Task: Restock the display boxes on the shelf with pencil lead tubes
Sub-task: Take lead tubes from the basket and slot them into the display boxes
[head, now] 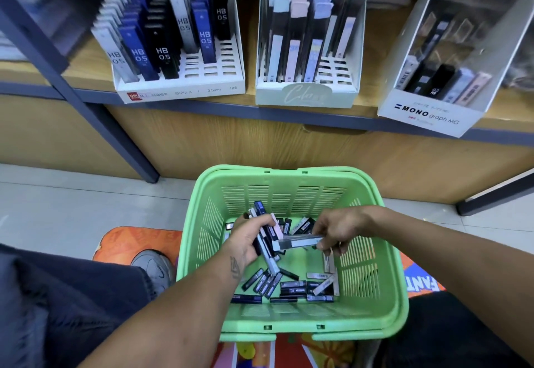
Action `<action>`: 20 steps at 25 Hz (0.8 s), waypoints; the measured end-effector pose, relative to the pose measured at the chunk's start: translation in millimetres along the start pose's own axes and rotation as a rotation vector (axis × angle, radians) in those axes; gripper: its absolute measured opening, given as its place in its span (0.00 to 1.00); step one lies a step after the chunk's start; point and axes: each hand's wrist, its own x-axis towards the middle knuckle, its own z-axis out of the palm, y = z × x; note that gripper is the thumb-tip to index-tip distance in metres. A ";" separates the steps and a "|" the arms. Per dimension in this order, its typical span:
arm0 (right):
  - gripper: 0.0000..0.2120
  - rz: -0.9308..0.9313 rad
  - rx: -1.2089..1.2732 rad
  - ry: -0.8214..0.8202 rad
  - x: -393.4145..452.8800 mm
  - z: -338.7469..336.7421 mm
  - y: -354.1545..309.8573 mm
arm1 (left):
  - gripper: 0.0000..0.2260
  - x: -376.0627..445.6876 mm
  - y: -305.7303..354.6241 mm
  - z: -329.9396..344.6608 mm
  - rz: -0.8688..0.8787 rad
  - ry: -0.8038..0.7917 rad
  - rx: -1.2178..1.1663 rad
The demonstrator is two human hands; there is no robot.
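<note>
STEP: gathering stock from green basket | LEFT hand: grip closed round bundle of lead tubes | RIGHT hand: pinching grey tube | NEXT: likely add it to bundle, then slot into HB 0.5 display box gaps.

Both forearms are bare from the elbow down, with no sleeve, watch or bracelet in view. The left hand is bare, and just behind it, on the wrist, sits a dark, angular line tattoo. The right hand is bare and ringless on the fingers that show. Dark blue-grey denim trousers cover the left leg at the near left, creased and slightly faded. At its hem a grey sports shoe with a rounded toe shows. The right leg at the near right wears similar dark fabric.
</note>
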 end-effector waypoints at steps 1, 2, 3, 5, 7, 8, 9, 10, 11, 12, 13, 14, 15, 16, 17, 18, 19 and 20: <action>0.02 -0.023 -0.034 0.020 -3.7 -4.2 -4.3 | 0.24 -0.9 1.5 -0.8 0.003 -0.015 0.034; 0.01 -0.045 -0.064 0.027 -7.9 -7.7 -9.4 | 0.26 -5.1 4.8 0.2 0.008 -0.034 0.079; 0.03 -0.063 -0.081 0.031 -11.5 -11.1 -14.2 | 0.28 -6.0 8.1 1.5 0.011 -0.053 0.133; 0.07 -0.109 -0.040 0.046 -19.2 -20.1 -22.9 | 0.21 -14.9 20.5 5.4 0.016 -0.104 0.243; 0.09 -0.194 0.030 0.110 -30.7 -30.0 -31.0 | 0.13 -27.6 34.4 10.8 -0.016 -0.195 0.329; 0.08 -0.247 0.037 0.154 -37.8 -35.3 -35.3 | 0.12 -34.8 41.6 14.3 -0.027 -0.243 0.374; 0.08 -0.296 0.027 0.193 -44.9 -40.2 -39.8 | 0.10 -41.8 48.1 18.3 -0.032 -0.295 0.403; 0.08 -0.329 0.010 0.226 -53.0 -44.6 -45.6 | 0.09 -48.1 54.9 21.9 -0.026 -0.338 0.419; 0.09 -0.352 0.001 0.253 -60.3 -48.6 -50.8 | 0.09 -53.5 61.6 25.5 -0.020 -0.377 0.412; 0.10 -0.368 0.007 0.273 -67.1 -52.7 -54.5 | 0.07 -59.4 68.6 29.5 -0.001 -0.396 0.394; 0.11 -0.385 0.029 0.281 -73.2 -56.1 -57.7 | 0.06 -65.5 75.3 32.6 0.012 -0.405 0.370; 0.12 -0.402 0.054 0.278 -79.4 -59.1 -60.6 | 0.06 -71.0 81.0 34.6 0.024 -0.407 0.351; 0.12 -0.419 0.072 0.274 -86.1 -61.2 -63.0 | 0.06 -79.0 86.1 37.2 0.028 -0.415 0.339; 0.12 -0.436 0.080 0.266 -92.9 -63.2 -65.6 | 0.05 -86.3 90.8 38.8 0.036 -0.430 0.342; 0.11 -0.451 0.086 0.257 -99.5 -64.6 -68.2 | 0.06 -94.9 95.3 40.8 0.054 -0.450 0.352; 0.11 -0.466 0.093 0.251 -106.8 -65.4 -70.3 | 0.07 -102.0 99.6 42.6 0.080 -0.469 0.368; 0.11 -0.483 0.098 0.253 -113.3 -65.8 -72.1 | 0.08 -110.4 103.9 45.0 0.097 -0.485 0.384; 0.10 -0.504 0.093 0.257 -119.1 -66.3 -74.0 | 0.10 -118.0 108.9 46.3 0.118 -0.501 0.399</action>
